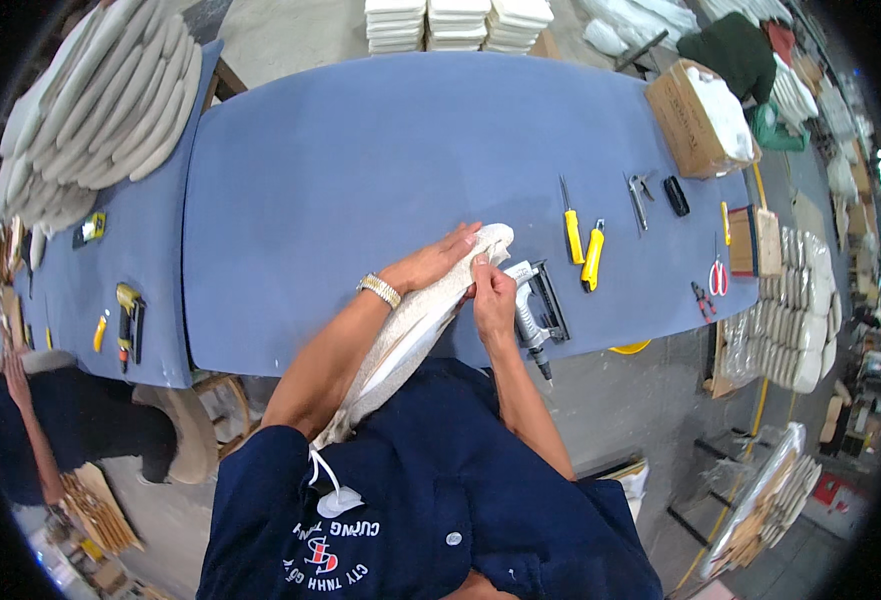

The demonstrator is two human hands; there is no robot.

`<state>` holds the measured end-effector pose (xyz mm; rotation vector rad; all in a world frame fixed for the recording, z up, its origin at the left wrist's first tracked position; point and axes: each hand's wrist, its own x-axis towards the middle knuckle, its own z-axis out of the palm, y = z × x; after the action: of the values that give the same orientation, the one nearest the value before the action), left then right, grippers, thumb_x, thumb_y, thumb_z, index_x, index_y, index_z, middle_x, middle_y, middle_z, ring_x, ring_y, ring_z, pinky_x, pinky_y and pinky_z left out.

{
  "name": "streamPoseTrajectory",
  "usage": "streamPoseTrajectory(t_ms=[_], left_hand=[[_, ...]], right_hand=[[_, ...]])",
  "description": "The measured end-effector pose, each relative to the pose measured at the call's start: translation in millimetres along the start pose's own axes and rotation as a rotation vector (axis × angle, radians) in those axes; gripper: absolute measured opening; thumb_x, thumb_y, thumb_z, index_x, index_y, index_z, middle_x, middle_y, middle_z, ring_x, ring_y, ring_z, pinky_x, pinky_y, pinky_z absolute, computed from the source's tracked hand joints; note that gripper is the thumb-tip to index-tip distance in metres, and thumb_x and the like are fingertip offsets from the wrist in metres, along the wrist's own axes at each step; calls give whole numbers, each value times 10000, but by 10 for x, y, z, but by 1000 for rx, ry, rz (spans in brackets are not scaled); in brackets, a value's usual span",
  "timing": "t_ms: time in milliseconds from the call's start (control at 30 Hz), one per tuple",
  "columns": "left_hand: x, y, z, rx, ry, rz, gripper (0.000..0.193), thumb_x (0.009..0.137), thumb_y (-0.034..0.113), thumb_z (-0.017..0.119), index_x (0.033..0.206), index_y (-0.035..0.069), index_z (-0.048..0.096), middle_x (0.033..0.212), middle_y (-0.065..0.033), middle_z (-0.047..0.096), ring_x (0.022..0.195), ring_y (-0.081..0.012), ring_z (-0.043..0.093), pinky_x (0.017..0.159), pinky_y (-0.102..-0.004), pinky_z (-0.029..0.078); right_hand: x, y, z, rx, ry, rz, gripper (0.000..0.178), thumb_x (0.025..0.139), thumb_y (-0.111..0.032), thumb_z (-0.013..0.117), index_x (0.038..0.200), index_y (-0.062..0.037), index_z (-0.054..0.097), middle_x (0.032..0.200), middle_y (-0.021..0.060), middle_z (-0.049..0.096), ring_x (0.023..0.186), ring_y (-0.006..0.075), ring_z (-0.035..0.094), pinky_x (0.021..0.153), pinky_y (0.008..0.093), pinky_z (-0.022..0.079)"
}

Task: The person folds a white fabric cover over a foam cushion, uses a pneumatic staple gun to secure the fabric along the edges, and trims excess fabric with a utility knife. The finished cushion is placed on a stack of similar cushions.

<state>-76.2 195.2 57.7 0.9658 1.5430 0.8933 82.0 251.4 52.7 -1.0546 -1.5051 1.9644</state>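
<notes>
A light beige fabric-covered cushion (pixel 400 345) stands on its edge, slanting from my body to the near edge of the blue table. My left hand (pixel 445 258), with a metal watch on its wrist, holds the cushion's left face near the far end, fingers laid along the fabric. Close to that end, my right hand (pixel 493 290) pinches the cover's edge between thumb and fingers. Part of the underside shows as a paler strip. Just right of my right hand, a silver and black staple gun (pixel 538 305) lies on the table, touched by neither hand.
On the blue table (pixel 360 150) lie a yellow-handled awl (pixel 572 235), a yellow cutter (pixel 592 258), red-handled scissors (pixel 718 278) and pliers (pixel 702 298). A cardboard box (pixel 690 125) stands far right. Stacked cushions (pixel 110 100) rise far left. Another person (pixel 80 420) works at left.
</notes>
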Motion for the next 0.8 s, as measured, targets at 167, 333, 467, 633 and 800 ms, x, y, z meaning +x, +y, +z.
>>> streamPoseTrajectory(t_ms=[167, 333, 467, 633, 800], left_hand=[[-201, 105, 93, 261, -9, 72, 817, 1062, 560, 363, 1589, -34, 172, 1662, -250, 166, 1559, -354, 118, 1265, -411, 135], [-328, 205, 164, 368, -1, -7, 899, 1011, 523, 517, 1576, -70, 147, 1634, -313, 181, 1549, -401, 128, 1262, -443, 152], [-382, 192, 192, 404, 22, 19, 892, 985, 450, 590, 1573, -64, 160, 1608, -334, 229, 1526, -434, 198, 1254, -453, 187], [-399, 403, 265, 463, 118, -106, 849, 974, 407, 602, 1559, -54, 195, 1549, -343, 342, 1464, -469, 322, 1217, -476, 281], [-385, 517, 300, 537, 136, -175, 824, 971, 416, 605, 1548, -39, 231, 1529, -336, 380, 1436, -470, 369, 1167, -495, 365]], right_hand=[[-136, 151, 35, 150, 33, -68, 435, 1085, -348, 493, 757, -73, 570, 687, -36, 491, 643, 70, 445, 601, 258, 388], [-89, 275, -159, 412, -119, 3, 447, 1071, -352, 500, 713, -86, 524, 659, -17, 465, 605, 104, 444, 570, 280, 394], [50, 115, -464, 252, -366, 137, 560, 1049, -375, 540, 576, -76, 518, 534, -2, 462, 488, 113, 431, 486, 290, 361], [57, -85, -717, -347, -223, 23, 304, 974, -265, 668, 798, -20, 633, 679, 54, 568, 631, 146, 586, 588, 306, 467], [-133, 397, -1012, -1102, 183, -66, 553, 787, -53, 801, 1274, -41, 539, 1129, 170, 654, 997, 324, 661, 860, 429, 529]])
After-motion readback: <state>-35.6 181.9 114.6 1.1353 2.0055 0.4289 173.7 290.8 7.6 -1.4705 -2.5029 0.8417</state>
